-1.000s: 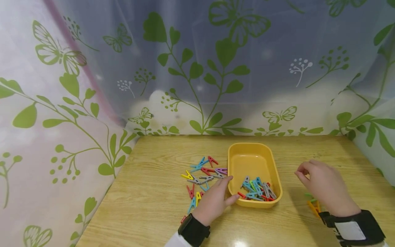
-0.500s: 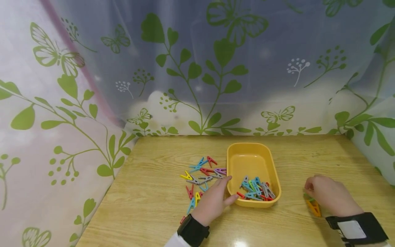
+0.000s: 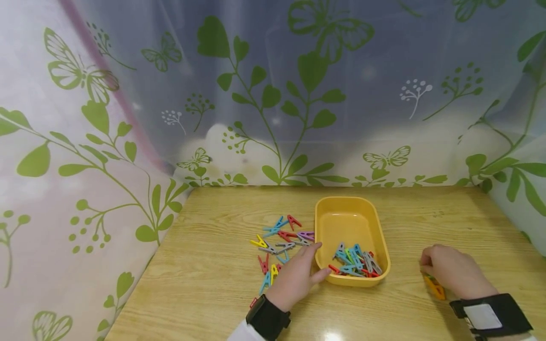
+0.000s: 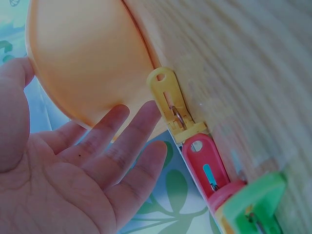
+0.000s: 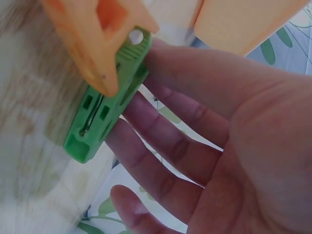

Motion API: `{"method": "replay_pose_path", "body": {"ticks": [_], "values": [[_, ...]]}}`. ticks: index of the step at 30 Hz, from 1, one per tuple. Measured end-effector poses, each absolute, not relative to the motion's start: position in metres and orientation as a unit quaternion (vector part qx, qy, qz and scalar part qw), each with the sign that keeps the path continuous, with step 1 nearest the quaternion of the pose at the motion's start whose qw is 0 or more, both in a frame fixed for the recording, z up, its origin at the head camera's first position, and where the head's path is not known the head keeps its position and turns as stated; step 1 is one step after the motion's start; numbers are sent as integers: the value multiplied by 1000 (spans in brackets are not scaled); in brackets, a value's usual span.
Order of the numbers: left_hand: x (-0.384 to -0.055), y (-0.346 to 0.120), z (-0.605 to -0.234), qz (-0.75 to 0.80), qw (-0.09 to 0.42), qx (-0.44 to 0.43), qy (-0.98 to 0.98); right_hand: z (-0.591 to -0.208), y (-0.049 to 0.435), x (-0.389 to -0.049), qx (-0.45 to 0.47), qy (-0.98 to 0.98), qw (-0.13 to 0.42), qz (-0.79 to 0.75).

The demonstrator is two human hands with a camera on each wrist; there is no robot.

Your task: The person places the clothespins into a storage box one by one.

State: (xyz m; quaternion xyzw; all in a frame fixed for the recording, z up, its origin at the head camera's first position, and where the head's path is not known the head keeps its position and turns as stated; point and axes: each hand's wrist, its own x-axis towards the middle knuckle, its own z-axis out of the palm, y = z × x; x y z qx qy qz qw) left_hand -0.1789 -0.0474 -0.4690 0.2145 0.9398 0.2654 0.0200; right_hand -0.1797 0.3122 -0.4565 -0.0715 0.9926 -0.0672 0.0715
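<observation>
A yellow plastic tray stands on the table with several coloured clothespins heaped at its near end. My left hand rests against the tray's left side, fingers extended, thumb by the near rim. To the right of the tray, my right hand pinches a green clothespin between thumb and fingers, low over the table. Against the green one leans an orange clothespin, partly covering it in the right wrist view. The index fingertip is hidden there.
Several loose clothespins in mixed colours lie left of the tray, some partly behind the left hand. A yellow clothespin sits close to the left fingertips. A patterned curtain hangs behind the wooden table.
My right hand has moved down and slightly right onto the green clothespin and now pinches it. The left hand and the tray have stayed in place.
</observation>
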Motion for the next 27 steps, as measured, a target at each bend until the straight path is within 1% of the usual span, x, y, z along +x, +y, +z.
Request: {"method": "replay_pose_path", "body": {"ticks": [10,14,22,27], "values": [[-179,-48,-468,266,22,212,940,-453,309,-180,-81,993,51,-69],[-178,-48,-467,265,23,215,940,-454,309,-179,-86,994,18,-70],[-178,-48,-465,266,25,213,940,-443,299,-179,-117,985,-108,-68],[-178,-48,-465,265,26,213,940,-427,280,-177,-167,958,-219,-76]]}}
